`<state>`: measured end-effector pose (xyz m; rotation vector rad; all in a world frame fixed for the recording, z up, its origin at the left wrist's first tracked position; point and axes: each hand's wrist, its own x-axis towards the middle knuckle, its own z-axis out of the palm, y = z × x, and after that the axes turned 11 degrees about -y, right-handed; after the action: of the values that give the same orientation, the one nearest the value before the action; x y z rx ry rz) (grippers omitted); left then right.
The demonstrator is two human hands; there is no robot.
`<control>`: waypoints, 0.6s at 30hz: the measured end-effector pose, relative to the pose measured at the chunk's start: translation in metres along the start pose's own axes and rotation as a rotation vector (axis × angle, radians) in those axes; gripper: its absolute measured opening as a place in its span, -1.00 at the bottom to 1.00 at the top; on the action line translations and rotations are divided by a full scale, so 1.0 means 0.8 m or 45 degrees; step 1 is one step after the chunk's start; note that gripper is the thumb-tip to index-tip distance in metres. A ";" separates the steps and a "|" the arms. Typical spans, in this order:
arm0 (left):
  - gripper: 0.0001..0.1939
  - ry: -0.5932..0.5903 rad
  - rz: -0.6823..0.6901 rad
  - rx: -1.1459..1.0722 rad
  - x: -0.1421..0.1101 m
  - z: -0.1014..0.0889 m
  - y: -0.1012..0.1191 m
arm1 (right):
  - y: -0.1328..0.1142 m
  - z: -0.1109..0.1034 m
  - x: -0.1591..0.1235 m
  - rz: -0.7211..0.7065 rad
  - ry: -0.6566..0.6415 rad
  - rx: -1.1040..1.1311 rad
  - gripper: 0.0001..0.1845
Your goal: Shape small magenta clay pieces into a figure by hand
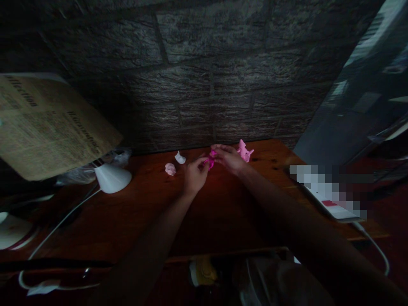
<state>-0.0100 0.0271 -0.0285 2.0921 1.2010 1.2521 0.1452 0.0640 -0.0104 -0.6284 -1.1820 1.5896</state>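
Observation:
Both of my hands meet over the far middle of a dark wooden table [223,208]. My left hand [194,174] and my right hand [228,158] pinch one small magenta piece [211,159] between their fingertips. Just right of my right hand lies a pale pink figure-like piece [245,151] on the table. Left of my left hand sit a pale pink lump [170,169] and a small white piece [180,158].
A white cone-shaped lamp head [112,177] with a white cable lies at the left, under a tilted newspaper-print sheet [47,123]. A flat white device [331,199] with a cable rests at the table's right edge. A dark brick wall [207,76] stands behind.

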 end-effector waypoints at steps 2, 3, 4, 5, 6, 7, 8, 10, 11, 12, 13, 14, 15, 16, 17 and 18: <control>-0.83 0.031 0.043 0.003 0.001 -0.002 -0.003 | -0.005 0.002 -0.001 0.045 0.007 0.075 -0.93; -0.83 0.055 0.071 -0.004 0.001 -0.004 -0.004 | -0.008 0.002 -0.002 0.058 0.017 0.104 -0.92; -0.84 0.081 0.096 -0.015 0.001 -0.006 -0.005 | -0.010 0.001 -0.002 0.064 0.030 0.122 -0.90; -0.85 0.104 0.113 -0.029 0.001 -0.008 -0.007 | -0.013 -0.001 -0.003 0.063 0.045 0.126 -0.89; -0.87 0.118 0.121 -0.043 0.001 -0.010 -0.008 | -0.015 -0.004 -0.003 0.058 0.057 0.119 -0.88; -0.88 0.126 0.118 -0.060 0.001 -0.011 -0.010 | -0.017 -0.008 -0.003 0.047 0.062 0.103 -0.88; -0.88 0.124 0.106 -0.083 0.000 -0.012 -0.011 | -0.018 -0.011 -0.003 0.030 0.056 0.079 -0.88; -0.86 0.109 0.063 -0.139 -0.001 -0.014 -0.013 | -0.017 -0.016 -0.002 0.002 -0.002 0.011 -0.89; -0.85 0.105 0.045 -0.167 -0.001 -0.014 -0.014 | -0.015 -0.017 -0.002 -0.003 -0.042 -0.023 -0.89; -0.85 0.105 0.032 -0.191 -0.001 -0.014 -0.014 | -0.013 -0.017 -0.002 -0.005 -0.082 -0.051 -0.88; -0.86 0.106 0.025 -0.205 -0.002 -0.015 -0.013 | -0.010 -0.016 -0.002 -0.002 -0.116 -0.071 -0.87; -0.88 0.106 0.022 -0.211 -0.002 -0.015 -0.013 | -0.008 -0.014 -0.001 0.001 -0.144 -0.082 -0.86; -0.90 0.106 0.020 -0.212 -0.002 -0.015 -0.012 | -0.005 -0.012 -0.001 0.002 -0.166 -0.090 -0.85; -0.91 0.106 0.018 -0.213 -0.002 -0.015 -0.012 | -0.004 -0.010 -0.001 0.000 -0.187 -0.102 -0.84; -0.92 0.108 0.013 -0.215 -0.002 -0.015 -0.012 | -0.002 -0.008 -0.001 -0.002 -0.211 -0.126 -0.83; -0.92 0.113 0.007 -0.217 -0.002 -0.014 -0.012 | -0.001 -0.007 -0.001 -0.005 -0.239 -0.165 -0.81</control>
<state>-0.0245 0.0301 -0.0299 1.9366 1.0847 1.4111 0.1503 0.0654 -0.0116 -0.5681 -1.4329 1.6048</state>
